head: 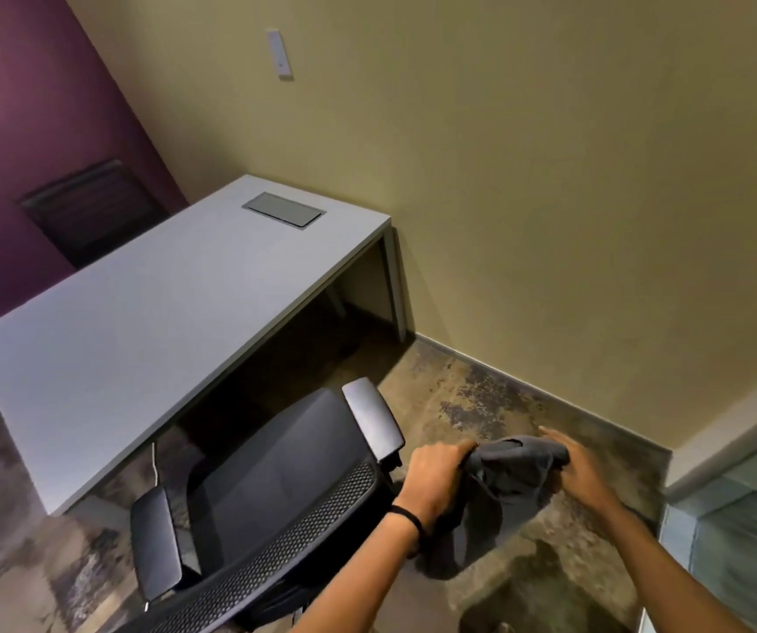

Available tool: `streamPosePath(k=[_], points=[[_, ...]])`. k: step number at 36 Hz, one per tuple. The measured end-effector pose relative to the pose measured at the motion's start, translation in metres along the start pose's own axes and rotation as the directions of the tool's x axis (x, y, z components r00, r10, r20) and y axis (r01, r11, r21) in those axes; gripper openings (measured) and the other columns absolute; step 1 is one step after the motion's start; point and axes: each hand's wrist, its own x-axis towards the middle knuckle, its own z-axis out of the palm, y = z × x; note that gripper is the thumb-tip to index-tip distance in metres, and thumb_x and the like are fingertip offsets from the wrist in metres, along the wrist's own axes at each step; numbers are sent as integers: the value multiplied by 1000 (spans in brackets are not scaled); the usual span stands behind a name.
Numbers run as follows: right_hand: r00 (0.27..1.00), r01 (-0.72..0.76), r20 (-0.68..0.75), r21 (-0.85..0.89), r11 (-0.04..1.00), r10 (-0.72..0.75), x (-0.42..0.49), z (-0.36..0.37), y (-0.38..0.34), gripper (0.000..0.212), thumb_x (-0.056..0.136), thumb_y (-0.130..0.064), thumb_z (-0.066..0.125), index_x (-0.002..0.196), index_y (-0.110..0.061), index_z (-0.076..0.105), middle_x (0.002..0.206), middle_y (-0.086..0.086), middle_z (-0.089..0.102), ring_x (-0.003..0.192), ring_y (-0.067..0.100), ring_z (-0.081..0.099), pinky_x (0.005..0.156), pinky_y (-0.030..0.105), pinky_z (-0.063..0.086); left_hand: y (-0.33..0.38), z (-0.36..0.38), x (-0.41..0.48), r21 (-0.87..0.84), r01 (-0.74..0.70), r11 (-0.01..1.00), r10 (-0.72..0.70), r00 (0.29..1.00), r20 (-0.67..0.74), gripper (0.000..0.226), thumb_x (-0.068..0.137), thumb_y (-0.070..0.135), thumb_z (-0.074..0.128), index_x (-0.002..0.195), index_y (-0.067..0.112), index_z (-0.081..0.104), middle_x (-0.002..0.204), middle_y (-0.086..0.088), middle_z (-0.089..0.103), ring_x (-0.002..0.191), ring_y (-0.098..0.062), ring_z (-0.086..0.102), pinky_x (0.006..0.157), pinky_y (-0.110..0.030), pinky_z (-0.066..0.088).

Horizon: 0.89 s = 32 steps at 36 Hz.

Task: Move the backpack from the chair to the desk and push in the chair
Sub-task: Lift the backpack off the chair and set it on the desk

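Observation:
A limp dark grey backpack (511,477) hangs in the air to the right of the black office chair (271,491), above the floor. My left hand (436,484) grips its left top edge and my right hand (575,468) grips its right top edge. The chair's seat is bare and its mesh backrest faces me; it stands pulled out from the white desk (139,312), which fills the left middle of the view. The bag's lower part droops below my left wrist.
A grey cable hatch (283,209) is set into the desk top near the far end. A second dark chair (89,212) stands behind the desk by the purple wall. A beige wall runs along the right, with a glass panel (741,532) at the far right.

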Motion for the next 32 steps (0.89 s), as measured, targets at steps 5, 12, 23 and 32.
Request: streamPosePath(k=[5,12,23,32], points=[[989,133,-83,76,988,-126,26,-24,-4,70,67,10,47,96,-52,63,111,4,67,104,16,60,90,25,50,11,-13,28,11,19,1000,-18,997,-81,35,87,13,43,119,23,53,109,-13,69,97,-37,61,73,-44,47],[973,164,-174,62,984,-152,46,-42,-28,41,70,0,46,101,-15,67,103,8,70,100,22,62,87,34,48,12,-23,49,-68,68,995,-79,981,-176,40,85,18,39,122,28,51,112,-10,70,100,-35,62,77,-45,51],[942,279,-196,4,960,-273,76,-65,-71,39,70,12,58,96,-15,69,95,9,73,90,21,65,75,29,46,-3,-40,64,-181,117,976,-169,937,-304,48,82,32,31,125,23,53,117,-9,68,105,-30,63,86,-42,51],[929,290,-230,-35,957,-290,103,-77,-86,31,76,5,63,101,-13,68,98,11,73,90,26,65,73,31,45,-9,-67,108,-168,142,975,-198,902,-383,32,87,17,50,115,30,57,113,-3,70,104,-29,62,78,-37,47]])
